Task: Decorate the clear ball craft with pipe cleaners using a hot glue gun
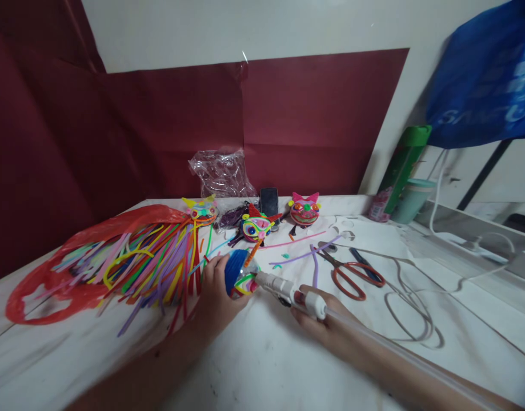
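A small round craft piece (235,273), blue on one side and with coloured strips on a shiny part, is gripped by my left hand (219,285). An orange strip (252,254) sticks up from its top. My right hand (316,314) is wrapped round a white glue gun (277,283), its nozzle pointing left at the craft piece's right side. The tip is close against the piece; whether it touches is unclear. Just behind stands a decorated animal head with red ears (257,227).
Coloured fuzzy strips (146,257) lie on a red plastic bag (91,308) at left. Two more decorated heads, yellow-eared (201,211) and pink-eared (305,210), sit behind, near a phone (269,201). Orange-handled scissors (350,279), a looping cable (427,319) and a cup (412,201) are at right.
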Demonstrator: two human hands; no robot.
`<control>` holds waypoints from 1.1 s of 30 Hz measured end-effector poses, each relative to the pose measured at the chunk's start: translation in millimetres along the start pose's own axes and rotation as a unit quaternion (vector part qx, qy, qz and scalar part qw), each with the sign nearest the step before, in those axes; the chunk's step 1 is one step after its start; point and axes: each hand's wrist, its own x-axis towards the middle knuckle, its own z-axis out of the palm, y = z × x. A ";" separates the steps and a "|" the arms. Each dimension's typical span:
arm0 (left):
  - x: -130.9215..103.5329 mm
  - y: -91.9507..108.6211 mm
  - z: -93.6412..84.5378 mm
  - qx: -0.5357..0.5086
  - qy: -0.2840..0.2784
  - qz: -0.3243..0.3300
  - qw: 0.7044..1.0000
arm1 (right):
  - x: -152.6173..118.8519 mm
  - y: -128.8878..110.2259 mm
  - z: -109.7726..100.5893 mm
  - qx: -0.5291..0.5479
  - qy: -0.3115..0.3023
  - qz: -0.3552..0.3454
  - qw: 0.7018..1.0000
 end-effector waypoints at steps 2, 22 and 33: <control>0.5 0.5 -0.5 0.001 -0.001 0.005 1.000 | 0.1 -3.2 -1.0 0.008 -0.002 0.007 1.000; 0.9 0.4 0.0 0.015 0.013 0.014 1.000 | -0.5 2.5 -0.5 0.026 0.018 0.023 0.999; -0.1 0.8 1.2 0.016 -0.009 0.010 1.000 | -1.8 -7.2 0.7 0.029 -0.017 0.021 0.999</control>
